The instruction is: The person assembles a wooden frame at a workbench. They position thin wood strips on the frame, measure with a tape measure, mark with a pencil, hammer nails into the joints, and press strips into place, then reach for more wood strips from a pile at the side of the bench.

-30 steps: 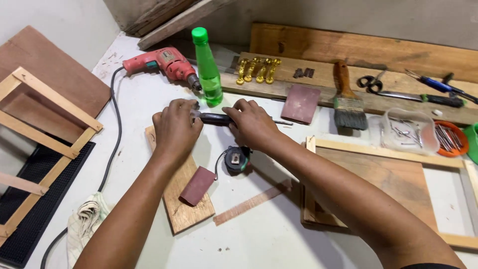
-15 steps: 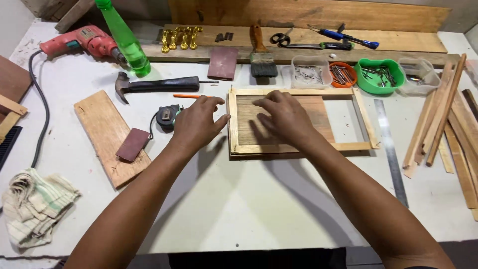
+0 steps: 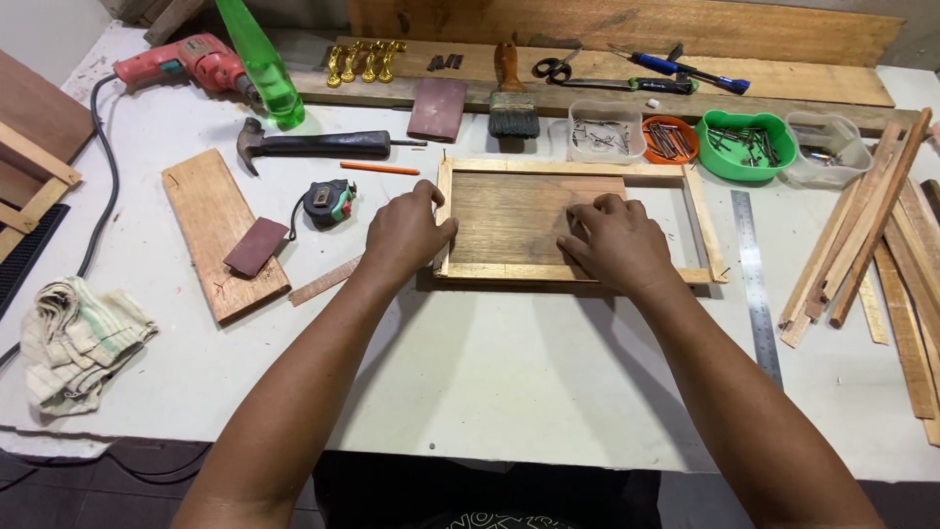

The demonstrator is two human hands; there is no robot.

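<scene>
A rectangular wooden frame (image 3: pixel 703 211) lies flat on the white table, with a brown wooden panel (image 3: pixel 509 216) set inside its left part. My left hand (image 3: pixel 403 235) grips the frame's left rail, thumb over the edge. My right hand (image 3: pixel 615 241) presses flat on the panel's right edge and the frame's front rail. A hammer (image 3: pixel 313 145) with a black handle lies behind my left hand, beside an orange pencil (image 3: pixel 378 168) and a tape measure (image 3: pixel 329 201).
A red drill (image 3: pixel 186 61), a green bottle (image 3: pixel 262 64), a paintbrush (image 3: pixel 511 103), tubs of nails (image 3: pixel 744 145), scissors (image 3: pixel 554 67) and screwdrivers stand along the back. A steel ruler (image 3: pixel 756 284) and wood strips (image 3: pixel 881 235) lie right. A plank with sandpaper (image 3: pixel 223 233) and a rag (image 3: pixel 78 338) lie left.
My hands left the hammer on the table and came to the frame. The left hand closed on the frame's left rail and the right settled on the panel. The view shifted right.
</scene>
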